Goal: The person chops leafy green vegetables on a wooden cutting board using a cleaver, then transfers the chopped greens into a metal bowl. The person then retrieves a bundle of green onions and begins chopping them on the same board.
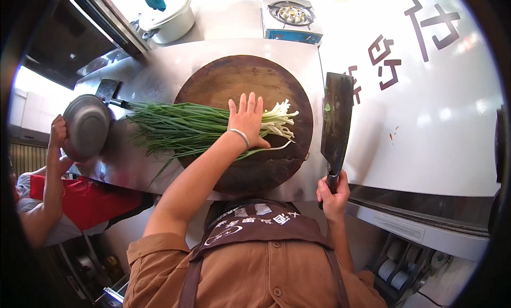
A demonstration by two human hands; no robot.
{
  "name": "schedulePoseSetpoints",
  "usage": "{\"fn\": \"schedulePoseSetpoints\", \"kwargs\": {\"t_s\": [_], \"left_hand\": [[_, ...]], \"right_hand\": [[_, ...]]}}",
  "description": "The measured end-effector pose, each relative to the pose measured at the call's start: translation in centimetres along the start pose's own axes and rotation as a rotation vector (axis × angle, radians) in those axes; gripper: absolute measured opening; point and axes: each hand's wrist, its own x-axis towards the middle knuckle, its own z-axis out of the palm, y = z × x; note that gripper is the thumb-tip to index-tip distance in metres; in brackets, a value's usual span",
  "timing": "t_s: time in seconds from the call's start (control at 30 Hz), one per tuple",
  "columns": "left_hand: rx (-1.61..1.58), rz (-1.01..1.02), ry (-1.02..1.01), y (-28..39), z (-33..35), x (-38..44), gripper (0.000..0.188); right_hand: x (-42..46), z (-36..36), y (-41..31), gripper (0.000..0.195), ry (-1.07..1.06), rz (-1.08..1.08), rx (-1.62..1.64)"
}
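A large bunch of green onions (191,122) lies across a round wooden chopping block (239,76), white ends to the right, green tops hanging past the block's left edge. My left hand (247,122) rests flat on the bunch near the white ends, its fingers spread. Right of the block, my right hand (334,194) grips the handle of a broad cleaver (337,116). The blade points away from me and has a green scrap stuck to it.
At the left, a co-worker in a red apron (96,200) holds a metal bowl (86,127). Another broad-bladed tool (107,90) lies behind the green tops. Farther back stand a lidded pot (173,24) and a gas burner (292,18). A white counter (431,148) extends right.
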Motion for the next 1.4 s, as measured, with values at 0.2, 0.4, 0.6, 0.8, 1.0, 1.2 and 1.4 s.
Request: {"fn": "schedulePoseSetpoints", "kwargs": {"t_s": [0.2,0.4,0.6,0.8,1.0,1.2,1.4], "left_hand": [[-0.013,0.12,0.081,3.2,1.1,-0.3,0.133],[0.07,-0.002,0.279,0.7,3.9,3.6,0.104],[-0.011,-0.153,0.146,1.1,3.6,6.0,0.093],[-0.159,-0.342,0.012,3.0,3.3,6.4,0.071],[-0.187,-0.562,0.013,-1.7,3.3,6.1,0.099],[-0.349,-0.479,-0.032,-2.8,-0.3,2.2,0.136],[-0.395,-0.559,-0.125,-9.2,1.0,-4.7,0.135]], "right_hand": [[-0.3,-0.8,0.6,0.043,-0.006,-0.058,0.0],[0.0,-1.5,1.5,0.048,0.055,-0.052,0.024],[0.7,-1.5,1.5,0.047,0.006,0.012,0.051],[1.8,-1.4,1.7,0.044,-0.034,0.03,0.06],[2.7,-1.0,1.3,0.044,-0.073,0.047,0.08],[3.4,-0.6,1.2,0.046,-0.11,0.073,0.081],[3.6,-1.0,1.3,0.043,-0.157,0.056,0.062]]}}
